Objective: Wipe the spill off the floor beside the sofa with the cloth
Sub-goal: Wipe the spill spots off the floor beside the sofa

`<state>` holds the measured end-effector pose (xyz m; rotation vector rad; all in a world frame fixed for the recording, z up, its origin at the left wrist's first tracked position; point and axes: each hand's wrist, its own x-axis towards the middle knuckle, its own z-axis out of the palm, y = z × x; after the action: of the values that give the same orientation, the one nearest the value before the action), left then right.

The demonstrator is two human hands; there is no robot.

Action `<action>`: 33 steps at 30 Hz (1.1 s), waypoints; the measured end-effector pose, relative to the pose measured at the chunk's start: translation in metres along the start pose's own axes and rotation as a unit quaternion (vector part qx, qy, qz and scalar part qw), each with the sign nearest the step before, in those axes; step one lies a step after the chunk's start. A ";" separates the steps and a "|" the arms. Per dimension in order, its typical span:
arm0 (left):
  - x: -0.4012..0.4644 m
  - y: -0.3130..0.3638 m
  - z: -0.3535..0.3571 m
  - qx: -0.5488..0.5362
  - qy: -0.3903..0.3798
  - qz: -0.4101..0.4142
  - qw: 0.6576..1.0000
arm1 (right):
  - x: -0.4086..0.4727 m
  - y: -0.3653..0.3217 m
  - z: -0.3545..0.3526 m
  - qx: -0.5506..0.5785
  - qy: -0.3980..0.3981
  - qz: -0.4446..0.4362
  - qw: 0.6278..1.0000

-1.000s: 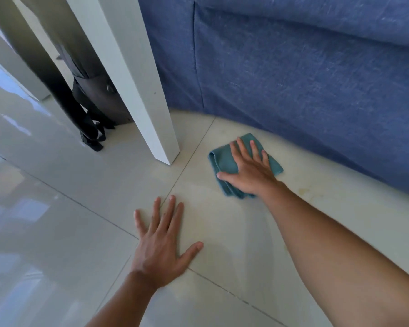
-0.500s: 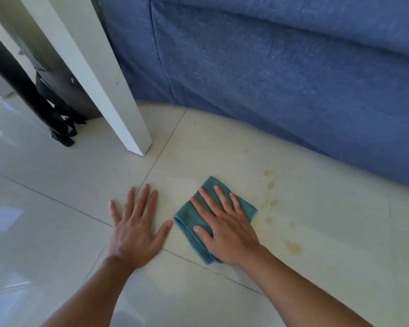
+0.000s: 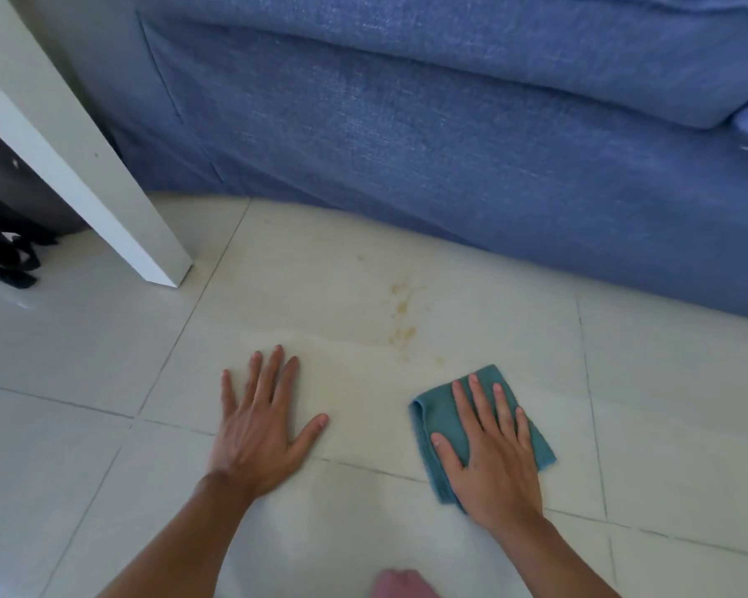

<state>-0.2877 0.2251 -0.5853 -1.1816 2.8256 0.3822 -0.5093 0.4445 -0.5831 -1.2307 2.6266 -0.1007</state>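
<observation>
A folded teal cloth (image 3: 435, 418) lies flat on the pale tiled floor (image 3: 666, 381). My right hand (image 3: 491, 457) presses down on the cloth with fingers spread. My left hand (image 3: 262, 420) rests flat on the bare tile to the left, holding nothing. Yellowish spill spots (image 3: 402, 321) dot the tile just beyond and between the hands, in front of the blue sofa (image 3: 450, 135). The cloth sits nearer to me than the spots, apart from them.
A white table leg (image 3: 87, 174) slants down to the floor at the left. Behind it stands a dark bag with black straps (image 3: 5, 248). The sofa base runs across the back. A pinkish blurred shape (image 3: 400, 586) shows at the bottom edge.
My right hand has dragged the cloth from near the sofa base back toward me and to the right, uncovering the spill spots. The left hand stays flat on the tile.
</observation>
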 end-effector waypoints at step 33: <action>0.011 -0.002 0.004 -0.019 0.030 0.000 0.999 | 0.181 -0.038 -0.035 -0.024 -0.069 -0.142 0.987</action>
<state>-0.2940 0.2172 -0.5910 -1.2217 2.8810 0.4091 -0.6014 0.2805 -0.5767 -1.5616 2.3356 -0.0014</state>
